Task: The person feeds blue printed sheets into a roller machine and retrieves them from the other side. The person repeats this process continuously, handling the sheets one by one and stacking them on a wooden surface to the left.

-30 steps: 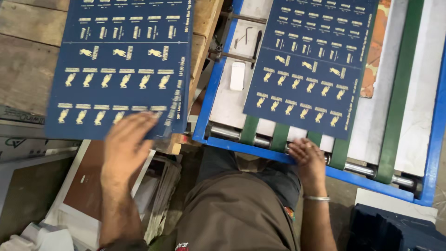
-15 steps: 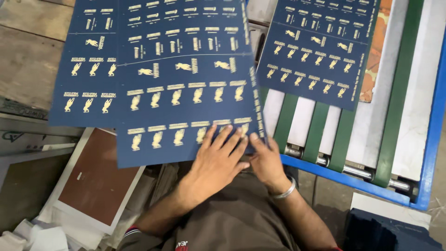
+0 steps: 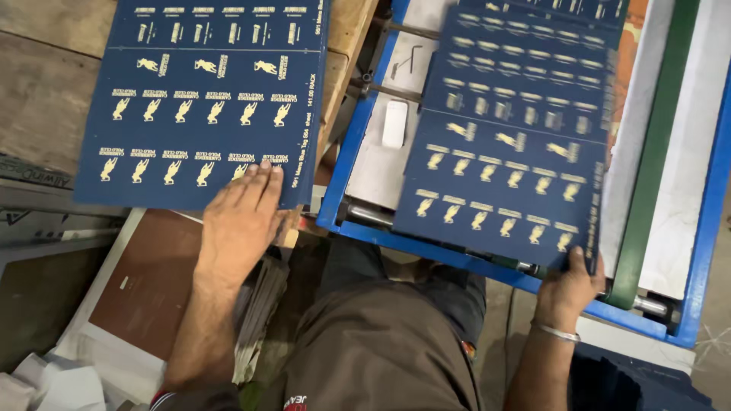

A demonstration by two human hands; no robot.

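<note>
My left hand [image 3: 242,217] lies flat on the stacked navy gold-printed card sheet [image 3: 205,99] on the wooden bench while my right hand [image 3: 567,288] pinches another navy printed sheet [image 3: 506,144] over the blue-framed conveyor [image 3: 358,152], which I judge could skew or slide off.

Upper left of your frame: a worn wooden surface [image 3: 46,91] carries a navy printed sheet [image 3: 205,99] lying flat.

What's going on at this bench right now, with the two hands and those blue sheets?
A person handles navy printed sheets with gold figures. The left hand lies flat on the near edge of a sheet on the stack on the wooden table. The right hand grips the near corner of another sheet lying over the blue-framed machine, blurred as if moving.
</note>
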